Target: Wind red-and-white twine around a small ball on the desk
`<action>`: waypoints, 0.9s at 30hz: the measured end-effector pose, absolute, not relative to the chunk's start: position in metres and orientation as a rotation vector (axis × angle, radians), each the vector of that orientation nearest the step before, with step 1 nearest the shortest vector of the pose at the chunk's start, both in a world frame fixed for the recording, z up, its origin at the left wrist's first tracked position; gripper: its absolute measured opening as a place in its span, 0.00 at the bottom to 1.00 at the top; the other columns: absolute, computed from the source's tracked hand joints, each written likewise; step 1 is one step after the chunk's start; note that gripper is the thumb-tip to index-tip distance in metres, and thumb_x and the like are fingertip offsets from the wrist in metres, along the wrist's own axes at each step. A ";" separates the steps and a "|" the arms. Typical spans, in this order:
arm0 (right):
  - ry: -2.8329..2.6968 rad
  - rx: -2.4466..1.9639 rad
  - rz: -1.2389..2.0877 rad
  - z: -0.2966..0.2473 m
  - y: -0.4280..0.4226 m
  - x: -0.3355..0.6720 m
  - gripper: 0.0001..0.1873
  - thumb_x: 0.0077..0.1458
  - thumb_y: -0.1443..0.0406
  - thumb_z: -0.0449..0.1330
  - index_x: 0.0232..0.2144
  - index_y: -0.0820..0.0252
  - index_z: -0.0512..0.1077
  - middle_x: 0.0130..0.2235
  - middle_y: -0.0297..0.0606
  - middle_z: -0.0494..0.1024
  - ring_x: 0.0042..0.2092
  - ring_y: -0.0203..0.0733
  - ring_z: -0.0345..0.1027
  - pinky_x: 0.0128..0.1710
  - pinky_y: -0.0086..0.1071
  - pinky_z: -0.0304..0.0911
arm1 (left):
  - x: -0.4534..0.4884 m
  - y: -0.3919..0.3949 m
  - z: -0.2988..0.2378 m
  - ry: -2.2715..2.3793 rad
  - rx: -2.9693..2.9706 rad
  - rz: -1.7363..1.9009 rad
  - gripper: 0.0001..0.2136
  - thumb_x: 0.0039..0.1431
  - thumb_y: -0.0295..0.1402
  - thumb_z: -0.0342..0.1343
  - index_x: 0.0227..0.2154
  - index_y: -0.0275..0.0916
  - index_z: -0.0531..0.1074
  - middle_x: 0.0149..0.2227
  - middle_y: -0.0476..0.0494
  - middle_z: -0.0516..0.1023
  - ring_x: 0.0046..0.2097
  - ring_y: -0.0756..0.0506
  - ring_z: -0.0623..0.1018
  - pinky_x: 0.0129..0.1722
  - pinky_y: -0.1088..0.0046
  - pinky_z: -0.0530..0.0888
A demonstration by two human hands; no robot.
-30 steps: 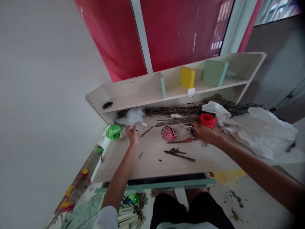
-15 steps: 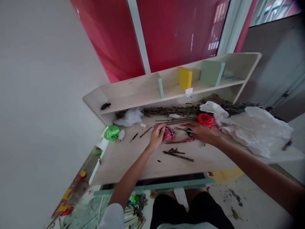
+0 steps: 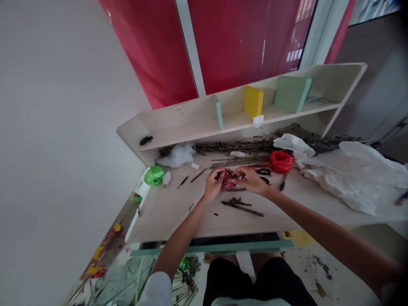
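Note:
A small red-and-white bundle, wound like yarn with dark bits on it, sits between my two hands over the desk. My left hand has its fingers curled round the bundle's left side. From the right, my right hand pinches at its top and right side; the fingertips are small and partly hidden. Black-handled scissors lie just beyond my right hand, partly covered by it. Below the bundle, dark brown twigs rest on the desk.
A red twine roll and a crumpled white plastic bag are on the right. Left stand a green twine roll and white stuffing. Long dried stems line the back below a shelf.
My right hand has left the scissors and moved left onto the red-and-white bundle. My left hand stays at the bundle. The whole view has shifted slightly.

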State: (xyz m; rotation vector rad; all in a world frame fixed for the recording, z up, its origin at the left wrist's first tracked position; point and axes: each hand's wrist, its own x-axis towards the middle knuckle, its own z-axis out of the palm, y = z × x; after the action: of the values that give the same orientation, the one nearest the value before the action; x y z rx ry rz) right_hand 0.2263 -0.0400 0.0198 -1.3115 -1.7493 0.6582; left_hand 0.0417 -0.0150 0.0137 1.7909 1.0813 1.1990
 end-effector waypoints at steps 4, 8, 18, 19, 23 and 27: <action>-1.716 -1.331 0.664 0.015 -0.040 0.222 0.15 0.46 0.54 0.63 0.29 0.59 0.72 0.28 0.36 0.75 0.28 0.38 0.65 0.29 0.31 0.58 | 0.044 -0.018 0.016 1.070 1.764 1.205 0.10 0.60 0.39 0.54 0.39 0.39 0.74 0.47 0.39 0.78 0.52 0.43 0.75 0.53 0.63 0.70; -1.728 -1.289 0.640 0.015 -0.044 0.219 0.16 0.48 0.51 0.61 0.25 0.58 0.72 0.27 0.37 0.76 0.28 0.39 0.66 0.30 0.32 0.59 | 0.045 -0.018 0.016 1.072 1.739 1.208 0.10 0.59 0.38 0.54 0.39 0.39 0.74 0.47 0.39 0.78 0.52 0.43 0.75 0.54 0.63 0.69; -1.534 -1.196 0.796 0.017 -0.046 0.214 0.22 0.45 0.45 0.61 0.23 0.58 0.72 0.26 0.38 0.75 0.29 0.40 0.66 0.30 0.33 0.61 | 0.046 -0.012 0.018 1.050 1.701 1.236 0.12 0.58 0.40 0.56 0.40 0.38 0.74 0.45 0.39 0.79 0.49 0.44 0.77 0.52 0.65 0.70; -1.512 -1.192 0.810 0.016 -0.045 0.213 0.23 0.44 0.45 0.61 0.23 0.58 0.72 0.26 0.37 0.75 0.29 0.40 0.66 0.30 0.33 0.61 | 0.047 -0.013 0.019 1.062 1.724 1.241 0.12 0.58 0.40 0.56 0.40 0.38 0.73 0.45 0.39 0.78 0.49 0.44 0.76 0.53 0.65 0.70; -1.358 -1.195 0.915 0.014 -0.042 0.210 0.23 0.40 0.44 0.63 0.22 0.58 0.72 0.24 0.35 0.73 0.28 0.39 0.64 0.30 0.34 0.61 | 0.049 -0.022 0.025 1.110 1.890 1.293 0.12 0.63 0.39 0.50 0.44 0.40 0.71 0.48 0.41 0.77 0.52 0.45 0.75 0.56 0.64 0.68; -1.225 -1.181 1.040 0.013 -0.039 0.210 0.23 0.36 0.44 0.65 0.21 0.58 0.71 0.25 0.35 0.73 0.28 0.38 0.64 0.31 0.34 0.61 | 0.046 -0.035 0.024 1.108 1.994 1.278 0.13 0.65 0.36 0.46 0.49 0.41 0.67 0.51 0.40 0.75 0.55 0.45 0.72 0.59 0.63 0.66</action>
State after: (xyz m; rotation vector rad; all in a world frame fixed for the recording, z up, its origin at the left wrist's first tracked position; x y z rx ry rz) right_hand 0.2100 -0.0394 0.0132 -1.1812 -1.2253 1.0398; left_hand 0.0465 -0.0353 0.0236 1.9940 1.1083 1.2778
